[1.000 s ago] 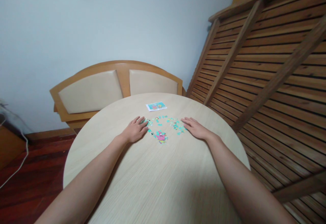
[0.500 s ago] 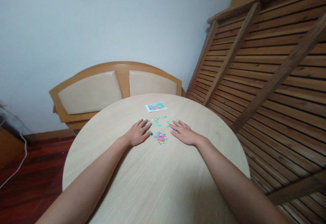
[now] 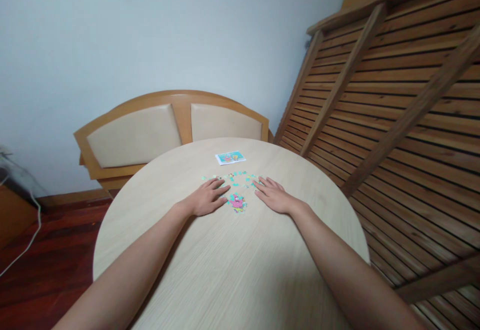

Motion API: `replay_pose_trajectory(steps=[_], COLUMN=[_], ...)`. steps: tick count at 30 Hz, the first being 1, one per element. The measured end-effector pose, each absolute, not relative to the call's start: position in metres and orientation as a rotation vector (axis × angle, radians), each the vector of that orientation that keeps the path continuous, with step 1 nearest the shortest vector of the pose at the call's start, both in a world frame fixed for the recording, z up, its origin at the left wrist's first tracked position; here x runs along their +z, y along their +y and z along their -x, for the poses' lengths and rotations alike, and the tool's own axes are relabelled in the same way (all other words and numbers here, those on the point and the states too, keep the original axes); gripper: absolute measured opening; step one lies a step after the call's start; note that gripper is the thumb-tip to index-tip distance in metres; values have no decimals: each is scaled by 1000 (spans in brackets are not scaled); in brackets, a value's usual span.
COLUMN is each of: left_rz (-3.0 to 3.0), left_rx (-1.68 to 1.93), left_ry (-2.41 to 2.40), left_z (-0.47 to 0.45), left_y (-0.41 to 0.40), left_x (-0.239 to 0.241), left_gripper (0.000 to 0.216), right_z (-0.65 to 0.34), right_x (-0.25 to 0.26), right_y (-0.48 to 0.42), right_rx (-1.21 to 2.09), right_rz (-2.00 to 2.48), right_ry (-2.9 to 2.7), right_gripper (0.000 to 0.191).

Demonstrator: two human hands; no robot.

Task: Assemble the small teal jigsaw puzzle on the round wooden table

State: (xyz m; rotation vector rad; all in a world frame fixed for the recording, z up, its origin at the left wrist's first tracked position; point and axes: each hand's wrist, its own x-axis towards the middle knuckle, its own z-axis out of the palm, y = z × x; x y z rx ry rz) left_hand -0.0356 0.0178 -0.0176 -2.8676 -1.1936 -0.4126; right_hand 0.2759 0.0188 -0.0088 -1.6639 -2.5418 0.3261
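My left hand (image 3: 207, 197) lies palm down on the table, fingers spread, at the left side of a partly joined jigsaw puzzle (image 3: 237, 202) with a pink starfish figure. My right hand (image 3: 274, 194) rests flat and open to the right, its fingertips at some loose puzzle pieces. Several loose jigsaw pieces (image 3: 235, 184), mostly turquoise, form a loose arc beyond the joined part, between and in front of the hands. Some pieces may be hidden under the fingers. Farther back lies a picture card (image 3: 230, 158) showing a pink and a yellow figure on turquoise.
The round pale wooden table (image 3: 225, 270) fills the middle of the view. Behind it stands a padded wooden headboard (image 3: 176, 115) against the wall. A slatted wooden frame (image 3: 375, 95) leans at the right. A white cable (image 3: 37, 220) hangs at the left.
My left hand has shifted slightly right, closer to the joined puzzle part, uncovering a few pieces beyond its fingers. My right hand has moved slightly right, away from some pieces.
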Motion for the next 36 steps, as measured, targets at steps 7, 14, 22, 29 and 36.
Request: replay_pose_trajectory(steps=[7,14,22,29,36], left_rz=[2928,2892,2801,2822,2764], left_rx=[-367,-392,-471,-509,-529], left_ry=[-1111,-1124,-1244,-1253,-1374], left_z=[35,40,48,50,44], left_y=[16,19,25,21,22], left_x=[-8,-7,-12,-6,-17], left_gripper=[51,46,45,49,47], right_z=[-277,-278,-278,-291,-304], right_x=[-9,-10,-11,-11,-17], right_y=[19,19,20,27,34], right_rx=[331,326,339,342,345], right_rz=[1709,1691,1602,1688,1710], right_ry=[-2530,-2517,-2532,-2430,-2420], right_gripper=[72,70,62,71,68])
